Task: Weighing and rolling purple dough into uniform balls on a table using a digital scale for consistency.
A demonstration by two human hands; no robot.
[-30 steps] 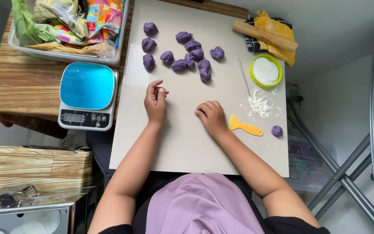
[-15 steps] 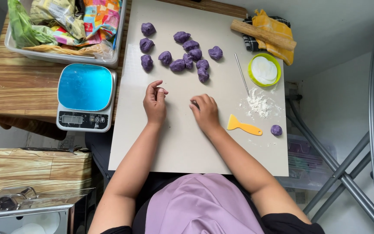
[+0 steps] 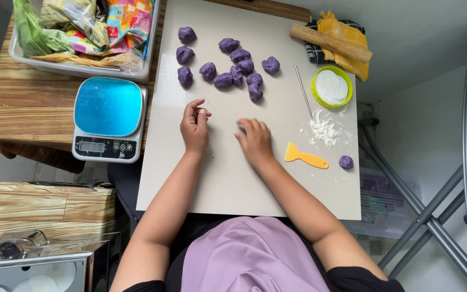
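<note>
A pale board (image 3: 228, 184) lies in front of me. My left hand (image 3: 195, 125) rests on it with curled fingers, the thumb touching the fingertips; I cannot tell whether it holds anything. My right hand (image 3: 255, 139) lies palm down on the board beside it, fingers pointing toward the left hand. Several purple dough lumps (image 3: 232, 64) sit in a cluster beyond both hands. One small purple lump (image 3: 346, 161) lies alone at the right edge, beside a yellow scraper (image 3: 305, 158) and a little heap of white flour (image 3: 322, 130).
A blue-topped kitchen scale (image 3: 108, 120) stands left of the board. A tray of packets and greens (image 3: 82, 33) is at the back left. A green bowl of flour (image 3: 331, 86), a thin metal stick (image 3: 302, 91), a wooden rolling pin (image 3: 331, 43) on a yellow cloth sit at the right.
My right hand has slid left across the board, toward the left hand. The left hand stays in place with its fingers curled.
</note>
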